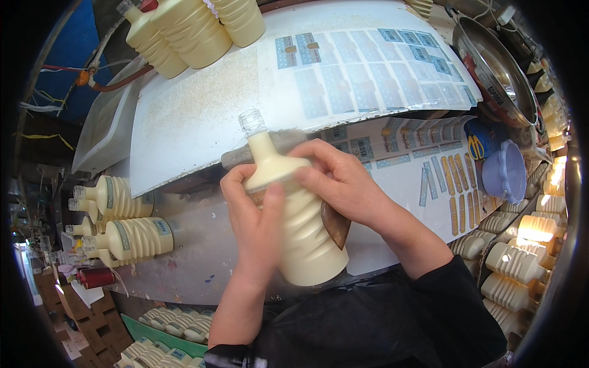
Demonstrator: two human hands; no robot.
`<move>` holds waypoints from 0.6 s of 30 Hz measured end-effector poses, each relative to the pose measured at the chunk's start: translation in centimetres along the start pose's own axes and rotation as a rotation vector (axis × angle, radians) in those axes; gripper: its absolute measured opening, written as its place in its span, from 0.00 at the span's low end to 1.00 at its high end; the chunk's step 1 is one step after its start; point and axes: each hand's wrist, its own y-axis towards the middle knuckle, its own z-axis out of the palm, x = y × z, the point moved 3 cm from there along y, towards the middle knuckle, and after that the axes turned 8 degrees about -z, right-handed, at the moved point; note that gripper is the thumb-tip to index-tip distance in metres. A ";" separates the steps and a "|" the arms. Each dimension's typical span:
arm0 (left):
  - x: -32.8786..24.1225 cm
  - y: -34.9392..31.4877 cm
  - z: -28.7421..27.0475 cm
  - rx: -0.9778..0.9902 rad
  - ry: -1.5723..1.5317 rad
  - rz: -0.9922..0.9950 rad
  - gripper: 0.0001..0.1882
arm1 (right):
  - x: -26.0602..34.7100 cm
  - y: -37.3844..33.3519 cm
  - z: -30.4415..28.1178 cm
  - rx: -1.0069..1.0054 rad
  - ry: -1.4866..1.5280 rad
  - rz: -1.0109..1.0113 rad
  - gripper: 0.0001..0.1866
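A cream bottle with wavy ridges and a clear threaded neck lies tilted before me, its neck pointing away. My left hand is closed around its left side, thumb pressed on a narrow brownish label band below the shoulder. My right hand grips the shoulder from the right, thumb and forefinger against the surface. Beneath the right palm a brown, pointed flat piece sticks out along the bottle; whether the hidden fingers hold it I cannot tell. Behind the neck lies a grey rolled cloth.
Label sheets lie on the raised white board, more labels on the lower table. Labelled bottles stand left, cream bottles at the back. A lavender bucket, yellow-handled scissors and a metal pan are right.
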 end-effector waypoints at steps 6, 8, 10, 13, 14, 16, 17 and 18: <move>-0.3 0.0 0.1 0.001 -0.003 -0.002 0.23 | 0.1 0.1 -0.2 0.027 -0.017 0.022 0.18; -0.5 0.0 0.1 -0.001 0.013 0.010 0.23 | -0.8 0.4 -0.3 0.018 0.138 -0.006 0.17; -0.2 0.0 0.1 -0.010 0.012 0.009 0.23 | -1.0 0.5 -0.5 0.040 0.234 0.018 0.17; -0.3 -0.1 0.1 -0.014 -0.003 -0.001 0.22 | -0.4 0.2 -0.7 0.077 0.238 0.075 0.17; -0.5 -0.2 0.1 -0.014 -0.011 -0.005 0.22 | -0.4 0.1 -0.5 0.072 0.207 0.056 0.17; -0.9 -0.3 0.2 0.012 0.006 0.015 0.19 | -0.4 -0.1 -0.3 0.068 0.159 0.040 0.17; -1.0 -0.4 0.3 0.024 0.014 0.026 0.17 | -0.4 -0.1 -0.2 0.071 0.142 0.044 0.17; -0.9 -0.4 0.2 0.026 0.018 0.028 0.17 | -0.4 -0.1 -0.1 0.075 0.125 0.048 0.17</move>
